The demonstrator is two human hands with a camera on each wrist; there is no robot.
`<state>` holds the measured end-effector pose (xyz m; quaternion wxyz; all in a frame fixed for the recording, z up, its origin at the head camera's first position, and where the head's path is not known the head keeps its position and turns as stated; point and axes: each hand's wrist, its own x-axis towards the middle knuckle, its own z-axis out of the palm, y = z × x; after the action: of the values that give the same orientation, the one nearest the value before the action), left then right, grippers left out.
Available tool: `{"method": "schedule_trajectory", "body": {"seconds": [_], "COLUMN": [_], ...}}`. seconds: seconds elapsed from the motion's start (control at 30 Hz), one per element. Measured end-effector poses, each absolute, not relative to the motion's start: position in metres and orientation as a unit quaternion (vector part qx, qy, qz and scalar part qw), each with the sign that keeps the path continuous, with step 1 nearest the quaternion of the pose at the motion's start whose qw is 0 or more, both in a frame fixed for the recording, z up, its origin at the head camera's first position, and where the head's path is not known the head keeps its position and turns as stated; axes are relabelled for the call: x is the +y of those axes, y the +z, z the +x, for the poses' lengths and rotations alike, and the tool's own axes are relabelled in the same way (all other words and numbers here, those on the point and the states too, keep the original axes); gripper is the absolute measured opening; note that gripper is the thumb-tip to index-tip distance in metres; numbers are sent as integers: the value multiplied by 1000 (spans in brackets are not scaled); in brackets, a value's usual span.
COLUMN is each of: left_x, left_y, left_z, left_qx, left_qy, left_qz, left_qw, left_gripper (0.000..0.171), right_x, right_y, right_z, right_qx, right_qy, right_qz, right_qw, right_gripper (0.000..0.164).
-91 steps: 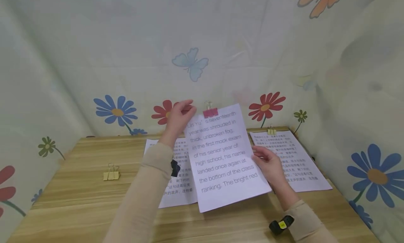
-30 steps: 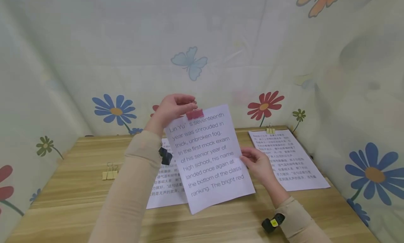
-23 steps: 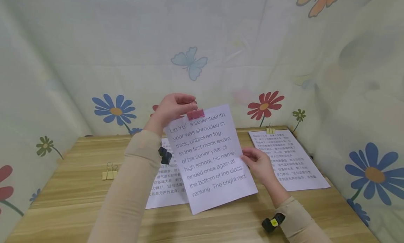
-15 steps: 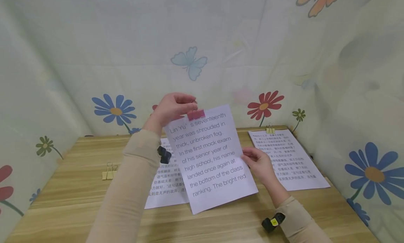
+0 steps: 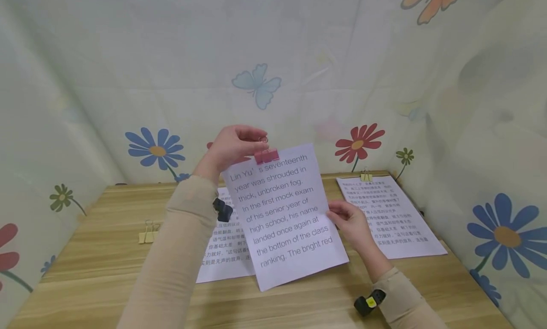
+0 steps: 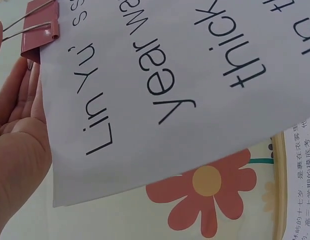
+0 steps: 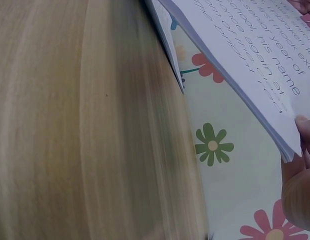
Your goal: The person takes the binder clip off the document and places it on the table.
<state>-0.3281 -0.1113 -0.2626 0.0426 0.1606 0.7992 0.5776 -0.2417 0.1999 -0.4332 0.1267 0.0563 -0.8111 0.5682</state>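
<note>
A stack of printed sheets (image 5: 282, 215) with large English text is held up at a tilt over the table. A pink binder clip (image 5: 267, 155) bites its top edge. My left hand (image 5: 236, 146) pinches the clip's wire handles; in the left wrist view the thumb lies at one handle and the fingers reach behind the clip (image 6: 40, 30). At the stack's right edge, my right hand (image 5: 350, 222) pinches the paper between thumb and fingers. The right wrist view shows several sheets layered at the edge of the stack (image 7: 235, 75), with the thumb on top.
Behind the raised sheets, another printed stack (image 5: 218, 267) lies partly covered on the wooden table (image 5: 94, 272). To the right lies a stack of Chinese text (image 5: 393, 220) with a yellow binder clip (image 5: 366, 176). A loose yellow binder clip (image 5: 148, 235) sits at left.
Three seconds ago my left hand was beside the pink clip, holding nothing; since then it has taken the handles. The stack and both hands shifted left, then stayed nearly still.
</note>
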Motion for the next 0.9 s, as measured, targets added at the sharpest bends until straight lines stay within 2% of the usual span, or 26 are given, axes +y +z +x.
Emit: {"method": "schedule_trajectory", "body": {"seconds": [0.4, 0.63, 0.9], "left_x": [-109, -107, -114], "left_y": [-267, -265, -267], "left_z": [-326, -325, -328], "left_qx": [783, 770, 752], "left_qy": [603, 627, 646], "left_qz": [154, 115, 108], "left_qw": [7, -29, -69], "left_gripper": [43, 40, 41], "right_x": [200, 202, 213], "right_y": [-438, -442, -455], "right_z": [-245, -247, -252], "right_qx": [-807, -804, -792], "right_qy": [574, 579, 601], "right_qz": [50, 43, -29], "right_qw": [129, 128, 100], "right_gripper": [22, 24, 29]}}
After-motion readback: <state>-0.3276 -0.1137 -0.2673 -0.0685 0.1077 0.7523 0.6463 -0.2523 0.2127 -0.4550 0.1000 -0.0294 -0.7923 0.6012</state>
